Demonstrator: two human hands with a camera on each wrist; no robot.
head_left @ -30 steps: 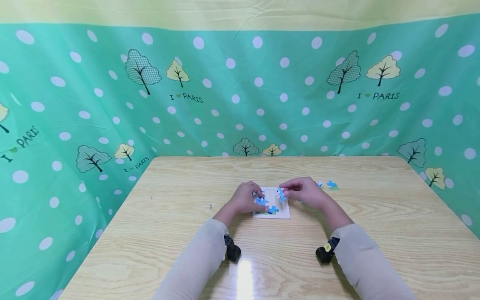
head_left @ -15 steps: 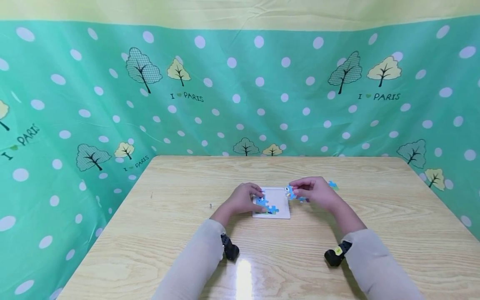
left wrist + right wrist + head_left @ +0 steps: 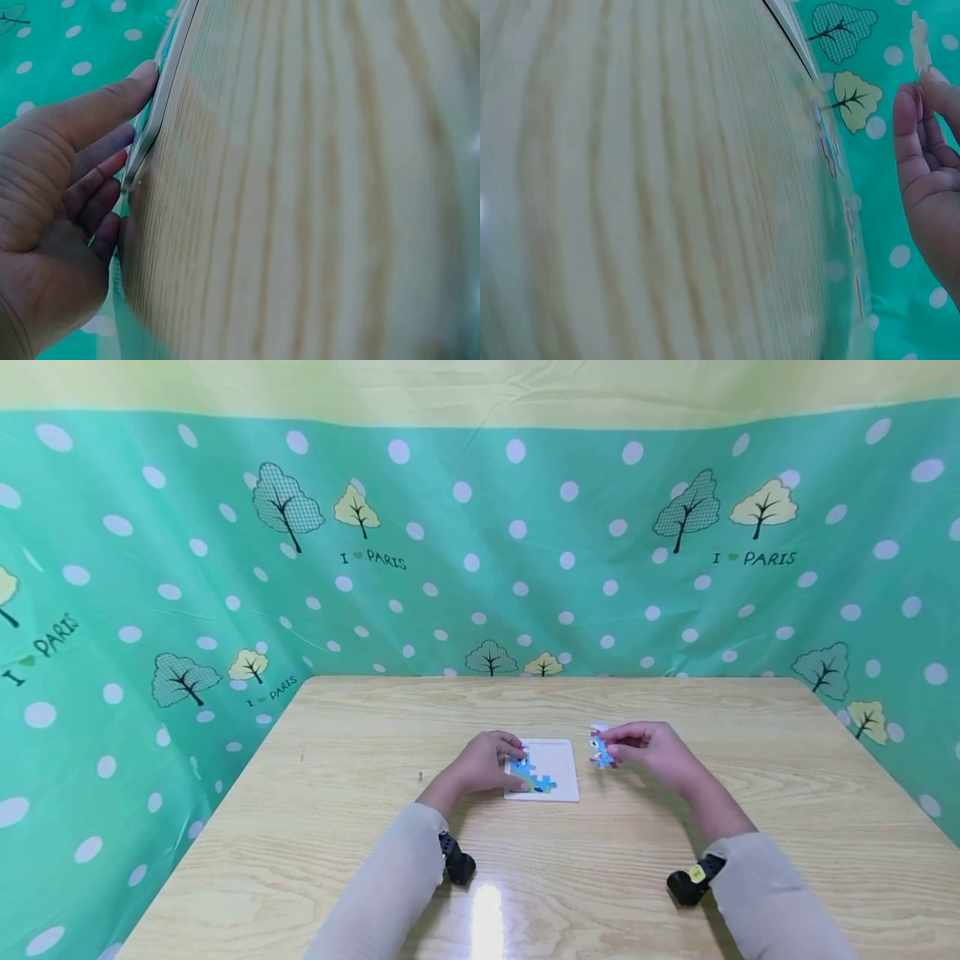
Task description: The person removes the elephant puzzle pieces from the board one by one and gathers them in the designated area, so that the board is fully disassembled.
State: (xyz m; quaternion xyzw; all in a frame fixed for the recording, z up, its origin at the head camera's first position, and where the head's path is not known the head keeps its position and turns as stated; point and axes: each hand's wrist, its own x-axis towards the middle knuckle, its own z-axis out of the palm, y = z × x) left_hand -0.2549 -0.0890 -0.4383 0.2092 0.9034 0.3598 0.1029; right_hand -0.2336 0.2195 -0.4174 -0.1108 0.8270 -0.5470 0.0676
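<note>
A white puzzle board (image 3: 561,764) lies on the table, with joined blue and green jigsaw pieces (image 3: 542,784) along its left and lower parts. My left hand (image 3: 477,765) rests on the board's left side, thumb and fingers spread over the printed pieces. In the left wrist view its thumb lies along the board's thin edge (image 3: 166,90). Right of the board, my right hand (image 3: 664,762) pinches a blue puzzle piece (image 3: 597,750) with an eye printed on it. From the right wrist, this piece (image 3: 920,45) shows edge-on above the thumb and fingertips.
Several loose pieces (image 3: 827,142) lie flat right of the board in the right wrist view. The head view shows parts of them around the right fingers. A tiny object (image 3: 421,776) lies left on the wooden table (image 3: 337,827). A green dotted curtain (image 3: 480,543) hangs behind.
My right hand has moved right, off the board, carrying the pinched puzzle piece with it and turning it upright. The left hand has stayed on the board's left side.
</note>
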